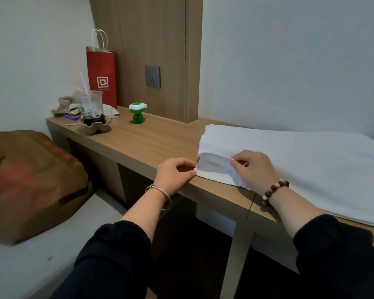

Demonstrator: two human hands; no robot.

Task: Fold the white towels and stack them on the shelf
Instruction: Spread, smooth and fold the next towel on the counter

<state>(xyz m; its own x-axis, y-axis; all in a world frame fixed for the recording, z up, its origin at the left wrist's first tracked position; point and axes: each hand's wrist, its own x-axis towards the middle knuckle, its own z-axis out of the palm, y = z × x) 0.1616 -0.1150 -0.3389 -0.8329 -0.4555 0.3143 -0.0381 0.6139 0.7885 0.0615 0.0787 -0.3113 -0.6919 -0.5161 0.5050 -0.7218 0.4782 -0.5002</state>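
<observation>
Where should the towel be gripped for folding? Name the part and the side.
Grip the towel at its near left corner, coming from the front edge of the shelf. The folded layers gape open there, right at the lip, so they pinch easily; the left hand and right hand pinch there now.

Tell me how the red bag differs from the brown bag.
The red bag stands upright on the wooden shelf; the brown bag lies slumped on a white surface. The red bag bears a white logo; the brown bag carries blurred red print. Both look like paper.
</observation>
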